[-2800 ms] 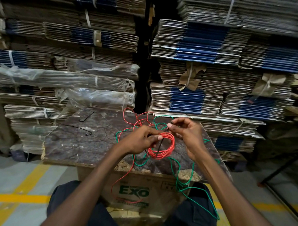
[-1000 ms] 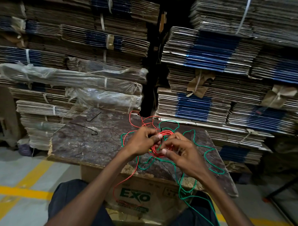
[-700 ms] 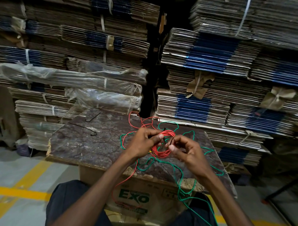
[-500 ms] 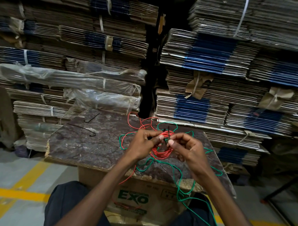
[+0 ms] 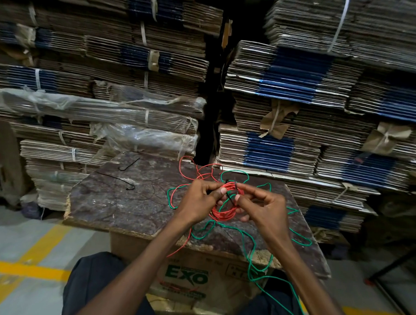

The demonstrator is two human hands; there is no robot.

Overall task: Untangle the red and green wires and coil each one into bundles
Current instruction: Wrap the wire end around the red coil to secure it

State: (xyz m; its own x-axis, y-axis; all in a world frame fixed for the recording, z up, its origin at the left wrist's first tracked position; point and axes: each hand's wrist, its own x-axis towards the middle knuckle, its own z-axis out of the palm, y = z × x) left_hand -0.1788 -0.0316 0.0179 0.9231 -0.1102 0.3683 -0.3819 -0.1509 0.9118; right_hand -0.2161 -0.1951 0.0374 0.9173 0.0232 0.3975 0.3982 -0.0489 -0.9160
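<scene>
Red wire (image 5: 224, 209) sits coiled between our hands at the surface's (image 5: 124, 207) middle; our left hand (image 5: 199, 202) still grips the coil while our right hand (image 5: 258, 207), which reached in a second ago, now pinches a black tie (image 5: 229, 196) across it, so binding looks near. Green wire (image 5: 253, 257) sprawls from 12 to 5 o'clock, threading under the coil, with spare ties (image 5: 129, 187) at 10 o'clock.

Red wire (image 5: 224, 209): thin, mostly wound into a small round coil of several turns, held up just above the board between two hands; loose red loops trailed behind the coil and one strand hung off the near edge. Green wire (image 5: 249, 255): uncoiled, sprawled in loose loops around and through the red coil, trailing down off the near edge.
</scene>
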